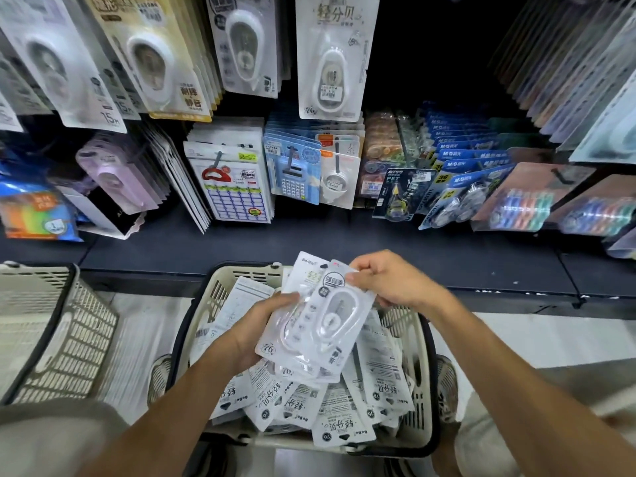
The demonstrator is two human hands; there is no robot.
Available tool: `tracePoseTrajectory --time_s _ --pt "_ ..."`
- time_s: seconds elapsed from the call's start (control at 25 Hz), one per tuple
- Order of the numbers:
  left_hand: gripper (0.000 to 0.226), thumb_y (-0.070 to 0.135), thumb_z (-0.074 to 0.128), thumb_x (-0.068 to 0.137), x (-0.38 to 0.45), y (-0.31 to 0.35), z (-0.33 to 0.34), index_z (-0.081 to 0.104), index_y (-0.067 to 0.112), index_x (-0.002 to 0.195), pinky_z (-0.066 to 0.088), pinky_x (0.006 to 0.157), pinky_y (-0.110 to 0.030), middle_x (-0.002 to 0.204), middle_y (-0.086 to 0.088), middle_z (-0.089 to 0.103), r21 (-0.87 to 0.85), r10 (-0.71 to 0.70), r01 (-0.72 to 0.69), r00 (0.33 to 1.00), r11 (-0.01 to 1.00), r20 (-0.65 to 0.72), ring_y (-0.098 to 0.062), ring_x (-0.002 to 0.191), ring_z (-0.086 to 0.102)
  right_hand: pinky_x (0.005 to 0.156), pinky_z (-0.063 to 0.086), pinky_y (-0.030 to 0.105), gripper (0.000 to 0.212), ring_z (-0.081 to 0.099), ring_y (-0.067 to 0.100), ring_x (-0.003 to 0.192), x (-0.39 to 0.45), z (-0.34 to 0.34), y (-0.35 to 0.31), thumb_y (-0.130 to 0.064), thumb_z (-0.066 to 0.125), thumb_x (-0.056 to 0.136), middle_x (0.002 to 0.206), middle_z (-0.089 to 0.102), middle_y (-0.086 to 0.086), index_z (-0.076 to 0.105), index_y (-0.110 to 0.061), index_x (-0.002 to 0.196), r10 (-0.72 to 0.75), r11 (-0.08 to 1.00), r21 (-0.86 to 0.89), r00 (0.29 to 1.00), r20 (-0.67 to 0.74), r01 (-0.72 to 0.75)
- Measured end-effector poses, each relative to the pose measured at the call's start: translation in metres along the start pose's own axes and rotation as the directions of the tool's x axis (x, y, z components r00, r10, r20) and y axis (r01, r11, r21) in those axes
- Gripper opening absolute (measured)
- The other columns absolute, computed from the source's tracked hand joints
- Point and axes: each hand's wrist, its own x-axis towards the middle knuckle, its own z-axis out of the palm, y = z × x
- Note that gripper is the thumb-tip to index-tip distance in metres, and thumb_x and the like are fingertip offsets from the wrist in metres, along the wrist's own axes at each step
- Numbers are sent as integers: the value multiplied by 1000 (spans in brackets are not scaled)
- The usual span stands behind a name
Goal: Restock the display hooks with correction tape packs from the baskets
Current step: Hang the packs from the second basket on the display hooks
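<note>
A small stack of white correction tape packs is held above the beige basket, which is full of more loose packs. My left hand grips the stack from underneath on its left side. My right hand pinches the upper right corner of the top pack. Straight ahead on the display, one matching pack hangs on a hook, with a dark empty gap to its right.
A second beige basket stands at the left on the floor. A dark shelf ledge runs across in front of the hanging goods. Other stationery packs crowd the lower hooks, and clear-packed tapes hang at the right.
</note>
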Motion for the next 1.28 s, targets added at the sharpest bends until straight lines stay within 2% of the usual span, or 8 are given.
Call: tracePoseTrajectory --time_s 0.2,0.28,0.36,0.48,0.64,0.8,0.92,1.28 --pt "66 35 92 66 -5 3 6 65 18 123 62 70 -34 103 -7 80 81 27 -24 999 996 -37 -23 89 79 42 51 29 21 65 17 53 8 24 9 -4 56 97 93 72 6 64 -22 103 62 947 322 967 -247 21" --pt "68 36 90 61 -4 5 2 64 19 121 62 72 -35 99 -6 81 51 53 -47 991 998 -126 -22 87 79 64 59 35 50 69 18 86 -2 17 38 7 51 91 125 67 3 59 -30 122 -15 968 -249 973 -229 -44" --pt "66 37 88 61 -3 3 -6 67 18 121 62 81 -40 101 -7 81 3 65 -66 980 998 -190 -26 91 78 95 53 34 90 53 20 128 -19 27 78 16 51 83 159 38 -2 36 -43 149 101 604 -797 990 100 19" --pt "70 38 94 61 -3 2 -11 68 20 123 61 87 -45 105 -8 80 -16 82 -87 972 996 -221 -28 95 78 125 7 49 117 -7 22 155 -27 41 108 19 58 80 168 -13 -11 0 -46 158 208 365 -904 927 312 223" --pt "74 44 92 55 0 -1 -10 66 22 121 62 83 -48 102 -5 81 -8 100 -109 939 994 -329 -29 92 78 125 2 57 99 -9 22 155 -16 45 111 9 62 85 169 -4 -14 15 -41 158 101 191 -886 889 446 423" --pt "54 39 89 70 0 0 -20 69 25 117 58 53 -31 94 -2 82 -6 148 -169 884 986 -443 -23 77 79 112 29 41 12 51 24 120 -9 20 68 -23 64 90 112 67 -2 64 -27 101 -44 385 -908 986 159 163" --pt "48 31 87 77 1 6 -25 67 29 121 62 70 -38 105 0 80 -97 176 -262 838 960 -516 -24 89 78 98 36 37 24 51 24 83 6 10 23 -30 59 90 75 59 -2 40 -23 76 -176 432 -902 980 -91 -6" --pt "60 36 90 72 -4 12 -56 61 32 125 63 70 -38 108 5 78 -126 186 -344 740 931 -646 -21 95 77 113 36 42 61 42 26 140 11 72 69 -40 56 99 161 35 -1 34 -24 154 54 735 -677 998 12 -32"
